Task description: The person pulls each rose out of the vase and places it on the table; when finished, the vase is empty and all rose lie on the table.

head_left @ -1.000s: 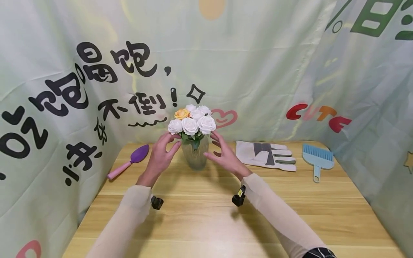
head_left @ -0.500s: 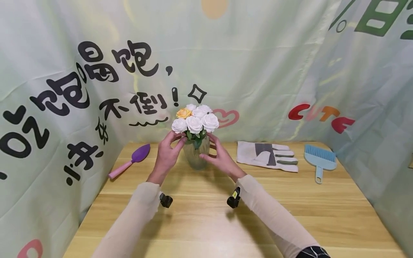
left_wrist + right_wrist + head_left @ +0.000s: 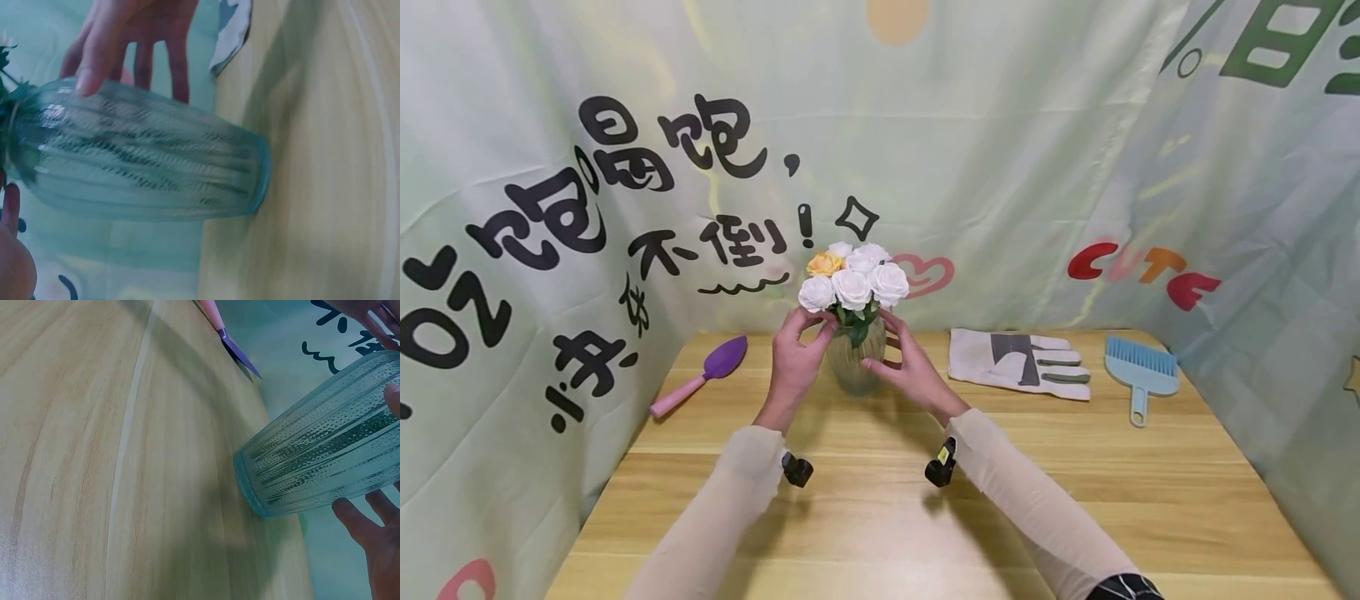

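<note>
Glass vase [image 3: 854, 371] upright between both hands [image 3: 793, 360] [image 3: 919, 368]

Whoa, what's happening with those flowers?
A person is handling a see-through vase of roses, white with one yellow. Their right hand holds its side; their left hand is up by the leaves. The vase stands on the wooden table. A purple scoop, a glove and a blue brush lie off to the sides.
</note>
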Demonstrator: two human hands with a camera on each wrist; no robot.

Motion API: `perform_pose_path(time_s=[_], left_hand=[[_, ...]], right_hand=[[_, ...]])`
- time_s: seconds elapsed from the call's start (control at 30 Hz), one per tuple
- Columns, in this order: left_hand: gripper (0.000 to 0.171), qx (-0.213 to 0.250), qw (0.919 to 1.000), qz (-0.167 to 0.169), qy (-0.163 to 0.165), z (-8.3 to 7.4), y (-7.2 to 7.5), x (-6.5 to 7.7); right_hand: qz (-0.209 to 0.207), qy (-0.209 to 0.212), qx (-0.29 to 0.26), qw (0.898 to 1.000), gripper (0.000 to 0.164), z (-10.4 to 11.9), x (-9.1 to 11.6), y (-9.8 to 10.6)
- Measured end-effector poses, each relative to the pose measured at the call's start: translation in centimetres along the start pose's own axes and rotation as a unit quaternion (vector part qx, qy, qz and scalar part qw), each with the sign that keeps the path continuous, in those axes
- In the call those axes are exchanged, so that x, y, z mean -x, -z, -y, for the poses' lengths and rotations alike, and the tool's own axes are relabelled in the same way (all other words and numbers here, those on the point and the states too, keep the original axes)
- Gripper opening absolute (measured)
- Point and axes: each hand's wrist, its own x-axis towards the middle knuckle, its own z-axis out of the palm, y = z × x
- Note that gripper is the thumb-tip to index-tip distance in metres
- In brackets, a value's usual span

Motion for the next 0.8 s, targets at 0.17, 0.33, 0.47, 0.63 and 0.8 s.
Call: perform_pose_path(time_s=[0.17,0.33,0.47,0.63,0.8], left_hand=[[0.01,-0.019,0.9996,-0.014,-0.013,-0.1,-0.6,0.5],[0.009,-0.014,0.9991,-0.038,-0.01,-0.7,-0.6,0.3],[0.01,0.014,0.9988,-0.047,0.008,-1.2,-0.4,-0.1],[0.013,0.071,0.996,-0.052,0.017,-1.8,-0.4,-0.8],[0.017,0.087,0.9947,-0.052,0.018,-1.6,-0.6,-1.0]], right_hand=[[0.0,0.01,0.002,1.0,0.092,-0.1,0.0,-0.3],[-0.006,0.026,0.004,1.0,0.093,-0.1,-0.1,-0.4],[-0.008,0.029,0.008,1.0,0.093,-0.1,-0.1,-0.4],[-0.012,0.023,0.011,1.0,0.094,-0.1,-0.1,-0.5],[-0.017,0.001,-0.007,1.0,0.099,-0.2,-0.1,-0.6]])
